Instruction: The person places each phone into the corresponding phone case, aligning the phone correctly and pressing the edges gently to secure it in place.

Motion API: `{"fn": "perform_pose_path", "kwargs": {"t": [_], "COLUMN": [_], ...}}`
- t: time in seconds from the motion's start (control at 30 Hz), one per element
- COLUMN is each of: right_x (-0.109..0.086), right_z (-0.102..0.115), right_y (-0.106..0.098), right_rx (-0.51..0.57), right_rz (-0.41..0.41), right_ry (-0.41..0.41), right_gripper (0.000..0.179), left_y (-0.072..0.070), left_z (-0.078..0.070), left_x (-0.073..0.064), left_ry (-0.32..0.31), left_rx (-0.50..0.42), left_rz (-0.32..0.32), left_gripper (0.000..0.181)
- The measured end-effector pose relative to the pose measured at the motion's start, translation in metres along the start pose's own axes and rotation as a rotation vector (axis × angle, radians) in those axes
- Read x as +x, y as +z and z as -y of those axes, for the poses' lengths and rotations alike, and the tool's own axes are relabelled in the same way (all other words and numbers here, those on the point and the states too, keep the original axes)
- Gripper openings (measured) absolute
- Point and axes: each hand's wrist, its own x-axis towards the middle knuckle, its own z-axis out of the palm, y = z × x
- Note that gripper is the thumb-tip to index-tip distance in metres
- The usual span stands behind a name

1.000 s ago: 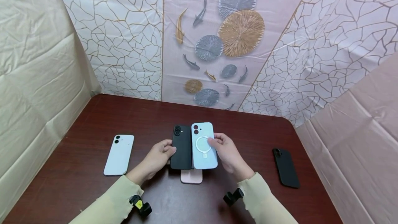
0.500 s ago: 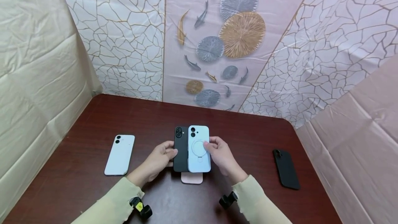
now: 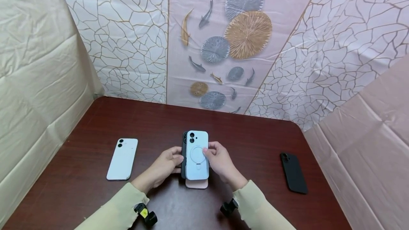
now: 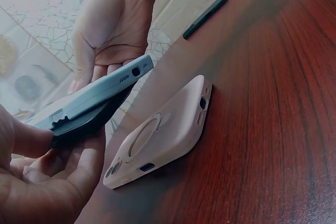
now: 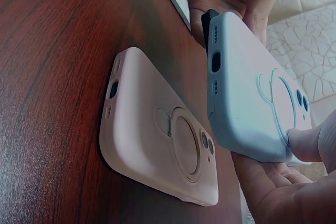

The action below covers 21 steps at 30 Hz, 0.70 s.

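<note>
A light blue phone case (image 3: 197,169) with a ring on its back is gripped by my right hand (image 3: 220,160), thumb on the ring side and fingers beneath. It overlaps a black phone case (image 3: 184,147), so only the black one's left strip shows in the head view. My left hand (image 3: 166,162) pinches that black case along its left edge. The left wrist view shows the blue case (image 4: 100,88) lying over the black one, both raised off the table. Below them a pink phone case (image 5: 149,114) with a ring lies on the table, mostly covered in the head view.
A white phone (image 3: 122,159) lies at the left of the dark red wooden table (image 3: 153,116). At the right lies another black phone or case (image 3: 294,173). Patterned cloth (image 3: 127,38) hangs behind and along both sides.
The blue case has moved left with my right hand, sliding from beside the black case to cover most of it. The black case has shifted slightly right. The pink case has stayed put.
</note>
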Motion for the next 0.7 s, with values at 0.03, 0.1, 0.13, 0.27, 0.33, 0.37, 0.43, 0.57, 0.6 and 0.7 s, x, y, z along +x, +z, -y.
{"fn": "perform_pose_path", "kwargs": {"t": [0.03,0.1,0.13,0.27,0.33,0.37,0.43,0.57,0.6,0.7], "right_x": [0.0002,0.0003,0.0002,-0.0002,-0.0003,-0.0002,0.0,-0.0001,-0.0003,-0.0016], "right_z": [-0.0005,-0.001,-0.0012,-0.0008,-0.0007,-0.0007,-0.001,-0.0014,-0.0015,-0.0013], "right_y": [0.0005,0.0017,0.0024,0.0049,0.0058,0.0062,0.0067,0.0077,0.0081,0.0095], "right_rx": [-0.009,-0.026,-0.033,-0.057,-0.067,-0.069,-0.071,-0.051,-0.042,-0.025], "right_rz": [-0.001,-0.002,-0.002,-0.011,-0.015,-0.018,-0.022,-0.026,-0.024,-0.022], "right_ry": [-0.004,-0.012,-0.017,-0.034,-0.041,-0.043,-0.046,-0.053,-0.054,-0.063], "right_gripper": [0.03,0.031,0.031,0.032,0.032,0.032,0.032,0.031,0.031,0.032], "left_y": [0.0002,0.0005,0.0005,0.0005,0.0006,0.0005,0.0004,0.0009,0.0013,0.0026], "left_z": [-0.0001,0.0002,0.0006,0.0017,0.0021,0.0022,0.0025,0.0029,0.003,0.0041], "left_x": [-0.0002,-0.0003,-0.0001,0.0007,0.0011,0.0012,0.0018,0.0026,0.0028,0.0033], "left_ry": [-0.001,-0.002,-0.004,0.0,0.002,0.002,-0.008,-0.028,-0.028,-0.004], "left_rx": [0.001,0.002,0.003,-0.01,-0.018,-0.024,-0.035,-0.048,-0.043,0.006], "left_rz": [0.001,0.009,0.012,0.042,0.058,0.066,0.071,0.042,0.03,0.005], "left_gripper": [0.033,0.033,0.033,0.034,0.034,0.034,0.034,0.034,0.035,0.041]}}
